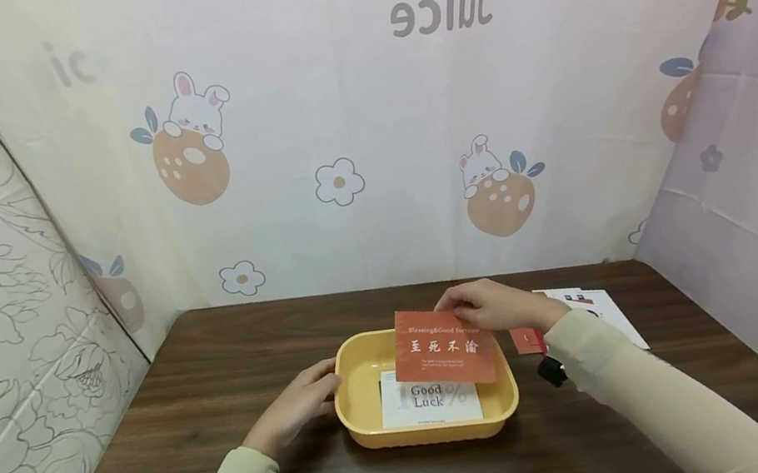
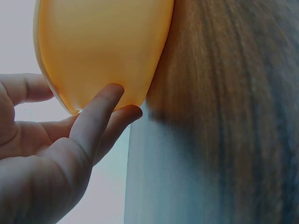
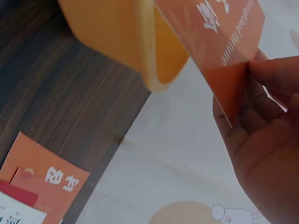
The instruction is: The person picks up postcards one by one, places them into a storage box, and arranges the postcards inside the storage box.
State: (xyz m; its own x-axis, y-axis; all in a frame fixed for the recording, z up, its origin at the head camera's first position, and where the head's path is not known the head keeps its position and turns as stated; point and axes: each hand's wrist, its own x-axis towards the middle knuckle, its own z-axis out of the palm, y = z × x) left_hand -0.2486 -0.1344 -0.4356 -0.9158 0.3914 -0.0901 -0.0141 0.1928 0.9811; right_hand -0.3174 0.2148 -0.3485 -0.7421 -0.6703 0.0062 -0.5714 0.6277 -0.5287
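Observation:
My right hand (image 1: 486,305) pinches the upper right corner of an orange-red card (image 1: 437,349) with white writing, tilted over the yellow tray (image 1: 432,433). In the right wrist view the right hand (image 3: 268,135) has thumb and fingers on the card (image 3: 219,42), beside the tray wall (image 3: 107,32). A white "Good Luck" card (image 1: 431,409) lies inside the tray, partly covered by the orange one. At the tray's left end, my left hand (image 1: 298,403) touches the rim; in the left wrist view its fingers (image 2: 100,112) lie against the tray's outside (image 2: 103,51).
Right of the tray, behind my right forearm, lie several loose cards: white ones (image 1: 617,317) and orange-red ones (image 1: 525,341). The brown wooden table (image 1: 252,335) meets a patterned curtain (image 1: 367,255) at the back, with more curtain on both sides.

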